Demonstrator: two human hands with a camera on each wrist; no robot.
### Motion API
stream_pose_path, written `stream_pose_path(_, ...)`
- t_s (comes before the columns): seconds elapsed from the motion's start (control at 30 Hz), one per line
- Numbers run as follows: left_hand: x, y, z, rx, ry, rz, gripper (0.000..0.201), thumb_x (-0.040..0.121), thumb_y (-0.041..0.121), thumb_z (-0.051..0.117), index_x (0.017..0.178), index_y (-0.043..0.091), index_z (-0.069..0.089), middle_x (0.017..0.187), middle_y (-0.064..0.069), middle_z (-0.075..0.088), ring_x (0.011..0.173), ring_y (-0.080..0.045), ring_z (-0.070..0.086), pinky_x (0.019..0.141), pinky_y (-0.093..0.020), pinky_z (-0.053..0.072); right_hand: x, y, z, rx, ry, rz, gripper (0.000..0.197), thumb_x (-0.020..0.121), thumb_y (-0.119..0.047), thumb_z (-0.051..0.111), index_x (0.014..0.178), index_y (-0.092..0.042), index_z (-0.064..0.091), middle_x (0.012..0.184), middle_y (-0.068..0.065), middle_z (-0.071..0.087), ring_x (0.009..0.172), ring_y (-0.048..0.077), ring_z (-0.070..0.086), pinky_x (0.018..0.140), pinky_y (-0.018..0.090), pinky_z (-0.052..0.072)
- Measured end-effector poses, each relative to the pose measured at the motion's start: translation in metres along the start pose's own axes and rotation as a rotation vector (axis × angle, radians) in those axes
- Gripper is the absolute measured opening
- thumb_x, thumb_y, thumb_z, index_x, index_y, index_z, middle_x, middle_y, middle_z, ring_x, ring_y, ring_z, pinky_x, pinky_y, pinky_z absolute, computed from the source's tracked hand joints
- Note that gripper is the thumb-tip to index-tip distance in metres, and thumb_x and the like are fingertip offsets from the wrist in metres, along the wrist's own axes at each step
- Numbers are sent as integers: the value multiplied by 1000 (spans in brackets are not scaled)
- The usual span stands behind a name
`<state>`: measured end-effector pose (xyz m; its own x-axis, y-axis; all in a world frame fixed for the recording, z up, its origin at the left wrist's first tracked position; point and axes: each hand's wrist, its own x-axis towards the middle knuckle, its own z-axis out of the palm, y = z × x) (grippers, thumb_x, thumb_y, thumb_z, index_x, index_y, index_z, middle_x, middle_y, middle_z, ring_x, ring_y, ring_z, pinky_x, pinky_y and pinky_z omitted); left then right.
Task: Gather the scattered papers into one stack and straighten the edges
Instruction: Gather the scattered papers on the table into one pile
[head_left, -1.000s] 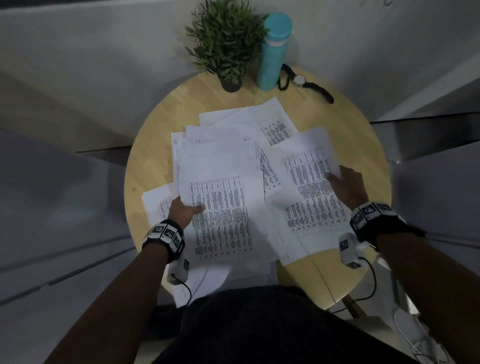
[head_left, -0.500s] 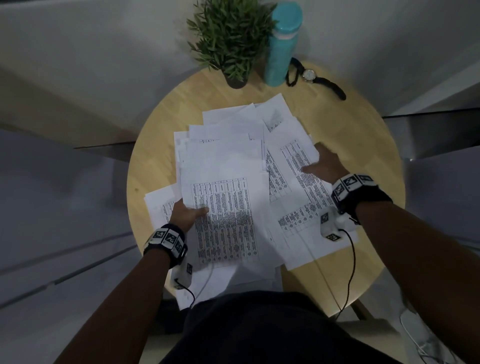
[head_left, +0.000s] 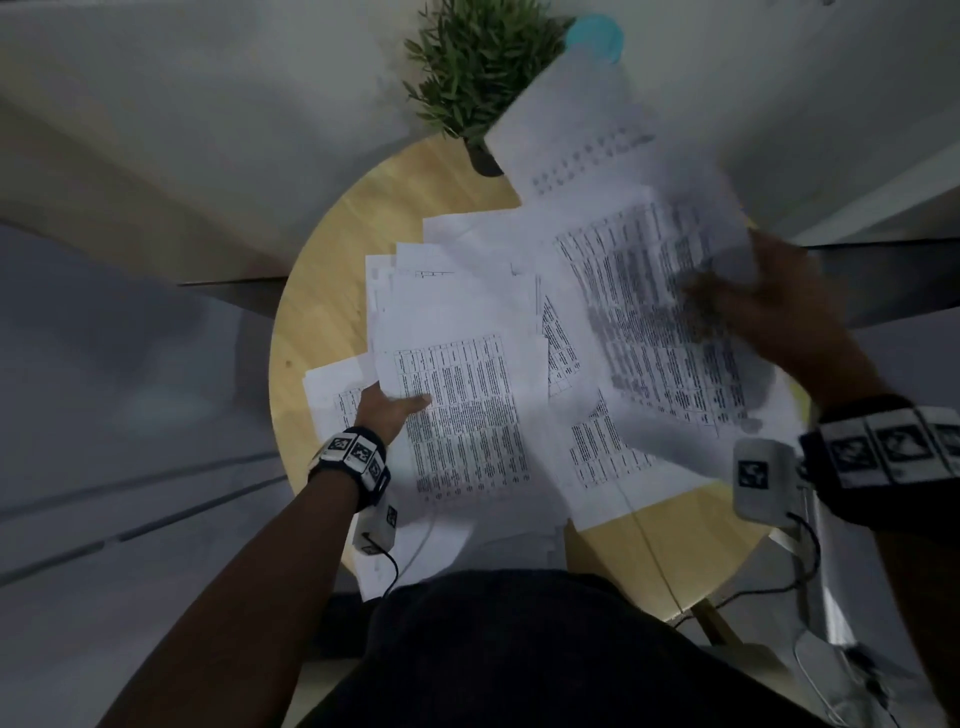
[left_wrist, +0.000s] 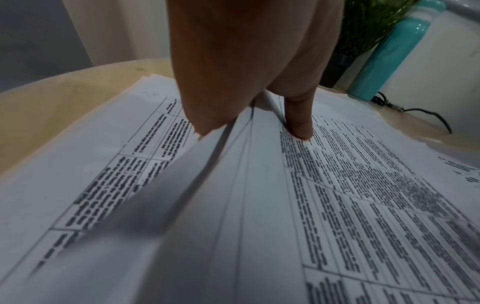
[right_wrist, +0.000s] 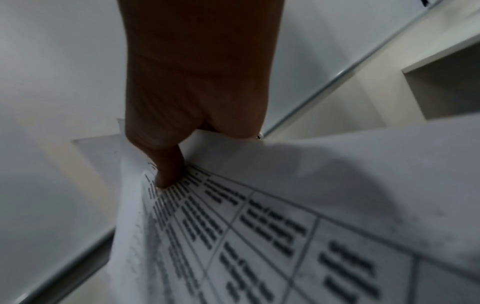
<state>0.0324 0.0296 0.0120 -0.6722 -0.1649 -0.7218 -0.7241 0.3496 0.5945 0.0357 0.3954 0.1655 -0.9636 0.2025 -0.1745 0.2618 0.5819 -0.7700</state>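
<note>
A round wooden bench (head_left: 332, 270) carries a loose spread of printed papers (head_left: 467, 291), most of them overlapping across its middle and hanging over the edge nearest the person. The potted plant (head_left: 478, 67) at the far edge of the bench serves as the landmark.

On the near side of the plant and a little to its left, the left hand (head_left: 387, 410) grips the left edge of a thick bunch of sheets (head_left: 467, 415): in the left wrist view the thumb (left_wrist: 298, 121) presses on top of the printed table while the other fingers go under the edge, which is lifted slightly off the page below.

To the right of the plant, the right hand (head_left: 779, 306) holds a second bunch of raised sheets (head_left: 649, 291) lifted off the bench and tilted, their far corner covering part of the plant. In the right wrist view the thumb (right_wrist: 168, 170) lies on the printed face and the remaining fingers are hidden behind the paper. This hand is blurred in the head view.

Just right of the plant stands a teal bottle (left_wrist: 389, 51), with a dark strap (left_wrist: 415, 113) lying on the bench beside it.
</note>
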Motion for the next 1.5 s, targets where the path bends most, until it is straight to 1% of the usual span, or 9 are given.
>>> stream_pose_path(0.1, -1, 2, 0, 16, -23, -13, 31, 80, 17, 79, 96, 5, 56, 94, 1, 55, 94, -14, 50, 111, -44, 36, -13, -22, -6, 228, 31, -45, 24, 85, -19, 71, 107, -18, 62, 90, -14, 74, 81, -4, 68, 72, 17, 56)
stream_pose_path(0.27, 1, -1, -1, -66, -62, -65, 46, 75, 24, 83, 105, -8, 69, 112, -15, 69, 88, -18, 64, 99, -36, 47, -13, 8, 50, 225, 56, 81, 35, 79, -20, 77, 109, -17, 59, 102, 3, 67, 81, -15, 62, 70, 8, 49)
stream_pose_path(0.47, -1, -5, -1, -249, -125, -112, 78, 88, 67, 48, 148, 19, 38, 156, -3, 34, 145, -21, 28, 119, -41, 17, -22, 52, 143, 164, -166, 407, 65, 86, -27, 69, 143, -11, 40, 138, 9, 53, 126, 27, 52, 101, 32, 43)
stream_pose_path(0.6, 1, -10, 0, -240, -136, -125, 118, 65, 88, 51, 155, 16, 24, 163, -3, 19, 150, -22, 16, 120, -46, 10, -30, 51, 188, 37, -364, 439, 53, 97, -11, 47, 146, -7, 27, 111, 7, 57, 93, 25, 61, 77, 32, 47)
stream_pose_path(0.83, 13, -20, 3, -243, -87, -95, 98, 63, 36, 91, 134, -13, 45, 140, -19, 52, 138, -30, 42, 110, -35, 29, -32, 53, 223, -129, -599, 321, 42, 99, -25, 39, 135, -3, 35, 99, 15, 62, 78, 25, 61, 72, 37, 51)
stream_pose_path(0.93, 23, -28, -6, -178, -9, -79, 71, 71, 15, 86, 127, -12, 52, 132, -20, 59, 129, -32, 52, 102, -33, 38, -11, 64, 211, -170, -330, 245, 17, 94, -25, 46, 94, -14, 59, 92, 8, 62, 79, 20, 62, 76, 38, 56)
stream_pose_path(1.2, 42, -49, -63, -192, 143, -78, 33, 70, 18, 86, 73, 9, 54, 73, -4, 52, 56, -12, 50, 88, -37, 46, 31, 79, 176, -187, -235, 465, 63, 82, -19, 64, 138, -5, 38, 139, 21, 40, 127, 36, 44, 103, 35, 38)
stream_pose_path(1.4, 46, -53, -59, -126, 101, -135, 32, 71, 20, 86, 66, 1, 61, 57, -10, 60, 81, -28, 63, 90, -42, 51, 31, 67, 182, -105, -282, 551, 60, 89, -26, 62, 141, -4, 38, 133, 19, 56, 113, 29, 58, 89, 29, 43)
stream_pose_path(1.5, 37, -44, -45, -172, 59, -126, 69, 60, 26, 90, 110, -13, 65, 116, -27, 67, 120, -38, 59, 106, -52, 44, 28, 66, 176, -141, -219, 548, 60, 94, -22, 56, 145, -2, 34, 142, 21, 47, 129, 34, 49, 101, 36, 41)
